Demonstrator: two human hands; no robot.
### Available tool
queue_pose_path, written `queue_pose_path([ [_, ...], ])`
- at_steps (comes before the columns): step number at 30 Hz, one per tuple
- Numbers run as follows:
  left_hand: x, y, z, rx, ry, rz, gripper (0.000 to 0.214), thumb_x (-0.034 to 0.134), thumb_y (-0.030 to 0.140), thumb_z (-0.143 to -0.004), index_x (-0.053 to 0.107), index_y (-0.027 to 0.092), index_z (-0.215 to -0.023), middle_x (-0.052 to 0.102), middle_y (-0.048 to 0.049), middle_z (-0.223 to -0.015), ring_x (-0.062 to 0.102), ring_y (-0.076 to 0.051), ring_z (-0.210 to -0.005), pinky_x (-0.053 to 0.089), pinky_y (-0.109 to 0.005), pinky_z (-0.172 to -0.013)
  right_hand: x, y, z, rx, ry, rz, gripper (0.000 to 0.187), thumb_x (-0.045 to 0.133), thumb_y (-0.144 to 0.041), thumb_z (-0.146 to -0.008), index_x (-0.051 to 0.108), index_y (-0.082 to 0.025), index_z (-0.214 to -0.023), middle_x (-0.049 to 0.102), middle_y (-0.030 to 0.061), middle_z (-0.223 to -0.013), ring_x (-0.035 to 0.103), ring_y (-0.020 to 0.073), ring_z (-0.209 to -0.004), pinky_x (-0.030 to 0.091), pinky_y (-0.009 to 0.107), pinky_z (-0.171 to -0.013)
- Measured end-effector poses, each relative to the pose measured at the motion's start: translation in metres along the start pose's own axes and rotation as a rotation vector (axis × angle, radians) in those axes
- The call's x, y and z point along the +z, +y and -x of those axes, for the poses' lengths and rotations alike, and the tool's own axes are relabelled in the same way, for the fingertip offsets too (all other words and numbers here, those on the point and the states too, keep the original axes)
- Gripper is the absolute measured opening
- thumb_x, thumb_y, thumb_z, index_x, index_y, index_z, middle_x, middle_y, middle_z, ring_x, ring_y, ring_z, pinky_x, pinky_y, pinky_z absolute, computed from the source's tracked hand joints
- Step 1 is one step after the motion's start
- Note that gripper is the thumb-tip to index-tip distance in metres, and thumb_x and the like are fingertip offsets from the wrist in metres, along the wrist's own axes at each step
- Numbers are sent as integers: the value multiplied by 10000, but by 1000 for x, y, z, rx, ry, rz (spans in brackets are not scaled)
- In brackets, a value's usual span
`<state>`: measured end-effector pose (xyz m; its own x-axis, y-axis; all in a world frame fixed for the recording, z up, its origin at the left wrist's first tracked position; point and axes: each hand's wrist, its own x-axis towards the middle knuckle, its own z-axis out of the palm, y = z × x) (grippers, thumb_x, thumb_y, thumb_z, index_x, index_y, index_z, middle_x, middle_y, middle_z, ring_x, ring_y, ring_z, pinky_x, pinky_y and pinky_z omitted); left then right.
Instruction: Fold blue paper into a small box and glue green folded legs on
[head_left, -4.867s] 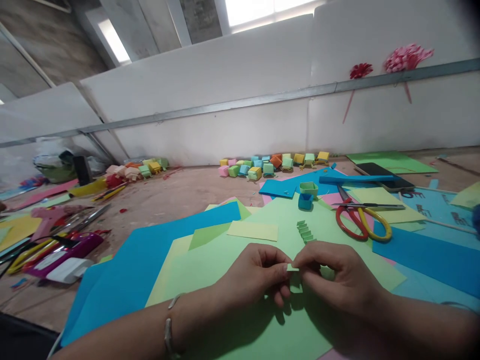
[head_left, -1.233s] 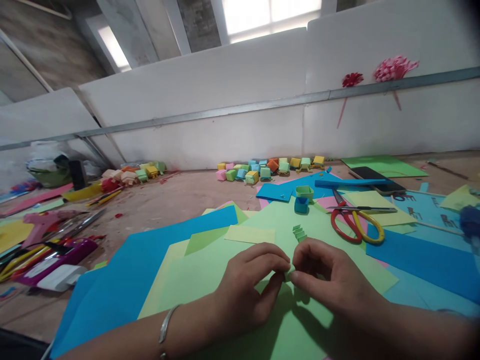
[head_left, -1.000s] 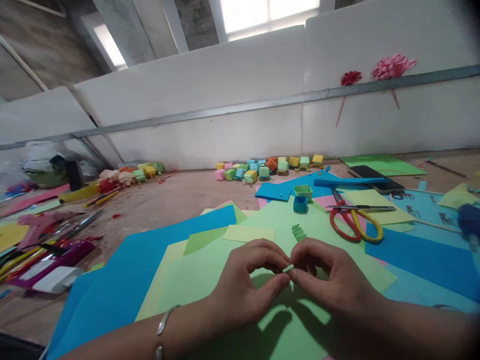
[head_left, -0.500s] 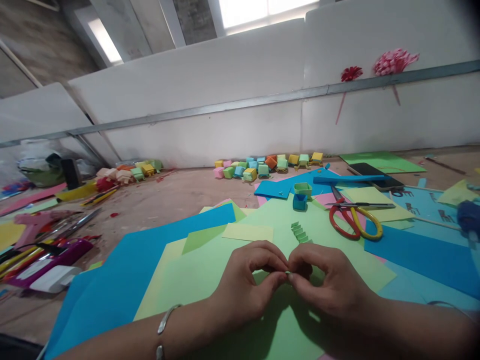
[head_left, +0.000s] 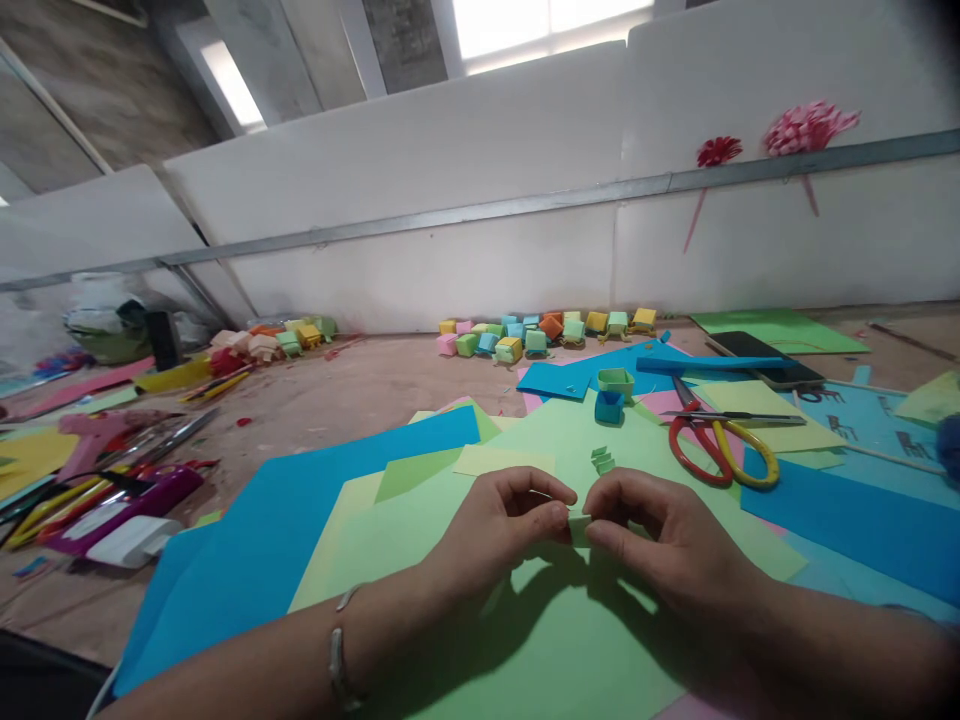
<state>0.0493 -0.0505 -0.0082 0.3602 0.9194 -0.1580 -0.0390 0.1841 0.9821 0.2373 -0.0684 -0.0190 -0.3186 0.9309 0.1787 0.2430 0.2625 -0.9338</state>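
Observation:
Between my two hands is a small piece of light green paper (head_left: 578, 529), pinched at both sides over the green sheets. My left hand (head_left: 506, 530), with a silver bracelet at the wrist, closes thumb and fingers on its left edge. Fingers and thumb of my right hand (head_left: 667, 535) grip the right edge. Just beyond the fingertips lies a zigzag-folded green paper strip (head_left: 602, 460), partly hidden by my right hand. Farther back, a small open green paper box (head_left: 616, 381) stands behind a blue one (head_left: 609, 407).
Scissors (head_left: 724, 450) with red and yellow handles lie to the right, a dark slim tool across them. Small folded paper cubes (head_left: 508, 349) line the wall. A phone (head_left: 763, 358) rests at back right; a pink glue gun (head_left: 101, 435) and pens are left.
The paper piece between my fingers now shows its flat face, where before only a thin edge was visible. My hands have lifted slightly, and the view has shifted a little.

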Motion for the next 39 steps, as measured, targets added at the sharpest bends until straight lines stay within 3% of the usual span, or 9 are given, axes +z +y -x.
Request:
queue_pose_path([
  [2, -1, -2, -2, -22, -9, 45, 292, 856, 274, -586, 703, 126, -786, 672, -40, -709, 608, -135, -644, 484, -264, -638, 0, 1, 1, -63, 15, 85, 49, 589, -196, -788, 622, -212, -820, 621, -20, -727, 550, 126, -671, 449, 237, -622],
  [8, -3, -7, -5, 15, -45, 134, 333, 869, 185, -563, 685, 135, -837, 674, -36, -825, 589, -109, -680, 469, -240, -627, -2, 5, 4, -177, 52, 184, 317, 564, -129, -781, 631, -252, -1065, 667, -34, -790, 603, 128, -729, 473, 252, -709],
  [16, -4, -6, -7, 19, -161, -33, 300, 832, 194, -607, 672, 126, -852, 701, -74, -842, 645, -186, -807, 481, -330, -769, 0, 5, 1, -45, -65, 109, 217, 591, -134, -777, 686, -226, -949, 698, -20, -779, 634, 133, -704, 484, 239, -662],
  [25, -2, -3, -3, 21, -86, -103, 312, 828, 248, -619, 650, 130, -847, 676, -46, -798, 636, -166, -755, 495, -319, -732, 2, 6, 5, -220, -49, 298, 220, 574, -149, -809, 702, -248, -960, 730, 5, -843, 653, 156, -748, 482, 264, -691],
  [30, -1, -3, -3, -16, -43, -47, 356, 851, 254, -598, 568, 155, -789, 644, -16, -766, 610, -128, -665, 472, -268, -634, 3, 3, 3, -46, -41, 99, 208, 584, -141, -764, 729, -231, -882, 739, -1, -830, 661, 149, -735, 501, 251, -673],
  [34, 2, -1, 0, 61, 39, -57, 282, 800, 270, -654, 547, 148, -668, 595, -29, -889, 585, -104, -677, 487, -247, -609, 3, 2, -2, 141, 42, -107, 147, 638, -219, -718, 699, -185, -848, 718, 15, -745, 656, 160, -677, 525, 268, -622],
  [39, 4, -1, 3, 196, 82, -294, 104, 767, 218, -647, 684, 158, -656, 574, -52, -928, 601, -155, -760, 538, -294, -652, 3, 3, -2, 111, 138, -111, 152, 660, -250, -714, 694, -188, -849, 717, 14, -745, 663, 156, -678, 536, 257, -612],
])
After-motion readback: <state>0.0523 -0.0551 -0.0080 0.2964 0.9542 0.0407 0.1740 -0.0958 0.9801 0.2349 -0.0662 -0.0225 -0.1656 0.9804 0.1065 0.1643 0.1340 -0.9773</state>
